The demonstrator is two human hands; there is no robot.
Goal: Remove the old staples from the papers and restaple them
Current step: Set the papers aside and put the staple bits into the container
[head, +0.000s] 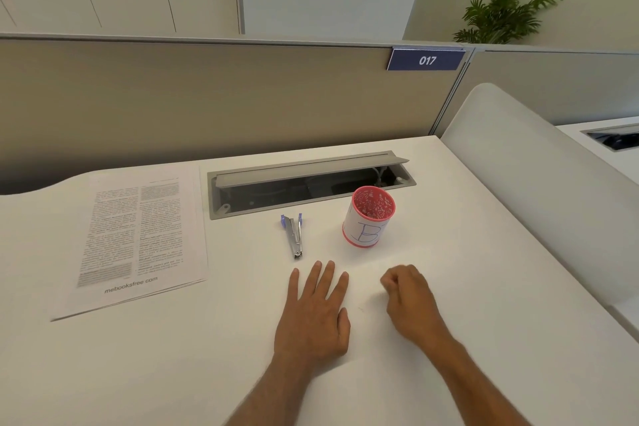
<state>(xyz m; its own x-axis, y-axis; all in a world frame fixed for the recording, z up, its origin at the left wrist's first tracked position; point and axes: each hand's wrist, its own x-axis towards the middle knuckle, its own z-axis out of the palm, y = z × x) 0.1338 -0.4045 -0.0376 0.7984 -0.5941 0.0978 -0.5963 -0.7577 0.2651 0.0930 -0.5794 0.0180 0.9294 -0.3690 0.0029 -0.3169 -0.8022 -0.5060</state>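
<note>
My left hand lies flat on the white desk just below the middle of the frame, palm down, fingers straight and spread a little, holding nothing. It seems to rest on a white sheet that is hard to make out against the desk; only a faint edge shows running toward the right above my knuckles. My right hand sits just to the right of it, fingers curled in with the thumb tucked against them near the desk surface. Whether they pinch something small I cannot tell; nothing shows between them. The papers lie well apart from both hands, at the left of the frame: a thin stack, printed side up, two columns of small black text with a line of larger print at the bottom edge, the lower sheets peeking out along the near edge. No staple can be made out on them at this size. The stapler lies just above my left fingertips, a slim silver metal one with purple-blue plastic at its far end, its narrow end pointing toward me. To its right, above my right hand, stands a red cup with perforated walls and a white paper label marked with a hand-drawn B. Behind both runs a grey cable tray with its lid raised.
</note>
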